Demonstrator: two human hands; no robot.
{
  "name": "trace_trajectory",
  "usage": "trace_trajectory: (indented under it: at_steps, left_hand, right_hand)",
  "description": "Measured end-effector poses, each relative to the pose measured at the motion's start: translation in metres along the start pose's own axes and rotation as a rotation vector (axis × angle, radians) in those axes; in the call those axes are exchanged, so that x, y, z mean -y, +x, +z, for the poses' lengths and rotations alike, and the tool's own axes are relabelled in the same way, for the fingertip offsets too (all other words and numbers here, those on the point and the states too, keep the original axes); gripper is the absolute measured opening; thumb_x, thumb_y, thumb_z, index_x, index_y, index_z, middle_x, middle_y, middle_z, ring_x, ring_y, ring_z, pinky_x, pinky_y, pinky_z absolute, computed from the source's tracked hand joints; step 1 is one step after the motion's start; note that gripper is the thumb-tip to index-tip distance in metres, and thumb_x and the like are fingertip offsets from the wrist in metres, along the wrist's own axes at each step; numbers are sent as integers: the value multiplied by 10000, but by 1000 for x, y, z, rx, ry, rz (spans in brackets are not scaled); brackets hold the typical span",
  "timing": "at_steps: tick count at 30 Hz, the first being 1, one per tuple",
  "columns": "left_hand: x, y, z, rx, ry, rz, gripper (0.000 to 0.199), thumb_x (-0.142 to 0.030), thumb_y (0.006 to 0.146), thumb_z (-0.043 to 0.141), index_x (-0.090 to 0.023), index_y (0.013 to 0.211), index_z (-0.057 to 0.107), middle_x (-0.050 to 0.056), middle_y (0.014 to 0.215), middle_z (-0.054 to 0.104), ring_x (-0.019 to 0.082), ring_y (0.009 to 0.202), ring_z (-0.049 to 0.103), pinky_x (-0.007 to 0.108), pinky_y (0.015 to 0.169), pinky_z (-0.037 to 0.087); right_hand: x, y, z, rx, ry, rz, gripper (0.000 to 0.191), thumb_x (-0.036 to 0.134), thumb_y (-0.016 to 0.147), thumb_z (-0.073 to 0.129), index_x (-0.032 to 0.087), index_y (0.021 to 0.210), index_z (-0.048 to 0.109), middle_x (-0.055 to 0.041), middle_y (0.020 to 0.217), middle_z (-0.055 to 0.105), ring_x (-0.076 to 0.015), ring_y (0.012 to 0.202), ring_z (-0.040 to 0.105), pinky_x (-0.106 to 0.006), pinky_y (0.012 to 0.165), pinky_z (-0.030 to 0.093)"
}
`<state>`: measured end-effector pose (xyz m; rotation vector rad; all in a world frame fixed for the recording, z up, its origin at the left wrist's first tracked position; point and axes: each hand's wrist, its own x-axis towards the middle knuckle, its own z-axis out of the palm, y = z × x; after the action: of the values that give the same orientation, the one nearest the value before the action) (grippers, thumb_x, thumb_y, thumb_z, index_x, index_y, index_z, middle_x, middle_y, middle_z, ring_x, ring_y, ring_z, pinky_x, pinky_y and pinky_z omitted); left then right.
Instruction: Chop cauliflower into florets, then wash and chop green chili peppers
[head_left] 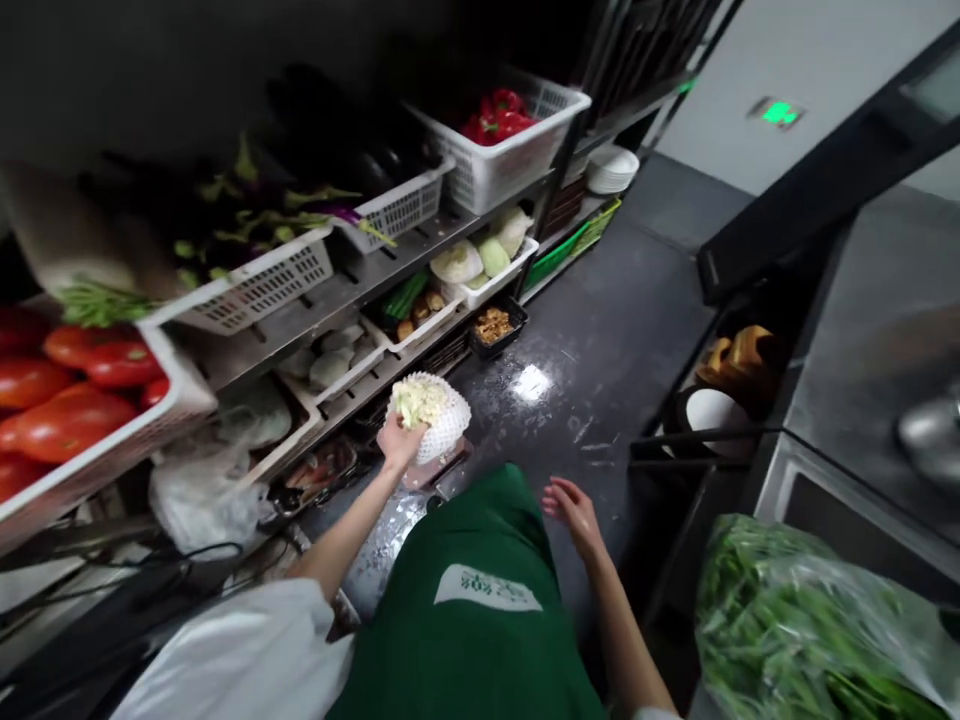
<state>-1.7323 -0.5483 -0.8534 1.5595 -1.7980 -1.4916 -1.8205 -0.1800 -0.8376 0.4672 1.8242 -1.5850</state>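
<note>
My left hand is closed on a pale cauliflower, which is partly wrapped in a white foam net. A pinkish flat surface shows just below the cauliflower; whether the two touch is unclear. On the other side of my green apron, my right hand hangs in the air over the dark floor, its fingers slightly bent and apart, with nothing in it.
Left, a shelf bears white baskets of tomatoes, eggplants and red peppers. Lower trays hold other vegetables. A black tray sits near the floor. At right are a metal counter and bagged greens.
</note>
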Motion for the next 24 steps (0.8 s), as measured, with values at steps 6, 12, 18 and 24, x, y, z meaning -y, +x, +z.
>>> trace_trajectory:
  at_steps: [6, 12, 18, 24]
  left_hand:
    - [-129, 80, 119, 232, 397, 664, 496, -252, 712, 748, -189, 1194, 652, 130, 1184, 670, 348, 1179, 603, 462, 1079, 452]
    - [-266, 165, 290, 399, 921, 955, 587, -167, 807, 698, -175, 1375, 550, 184, 1428, 544, 360, 1364, 428, 508, 1107, 394]
    - [-345, 278, 391, 164, 1228, 838, 561, -103, 927, 468, -93, 1487, 437, 254, 1476, 497, 379, 1384, 438, 534, 1100, 396]
    - [-349, 328, 392, -20, 1223, 677, 595, -89, 942, 386, -125, 1535, 415, 244, 1443, 556, 379, 1295, 566, 501, 1032, 461]
  right_hand:
    - [6, 70, -6, 26, 19, 103, 436, 424, 605, 852, 207, 962, 726, -67, 850, 744, -192, 666, 713, -318, 590, 599]
    - [69, 202, 9, 206, -125, -9, 430, 465, 628, 774, 211, 970, 727, -36, 776, 725, -207, 654, 687, -329, 579, 558]
    - [123, 283, -26, 230, -147, 2, 403, 467, 687, 711, 201, 986, 758, -49, 741, 730, -235, 668, 678, -346, 610, 553]
    - [149, 318, -75, 77, -167, 116, 317, 426, 689, 693, 207, 903, 772, -42, 658, 695, -250, 642, 677, -368, 622, 563]
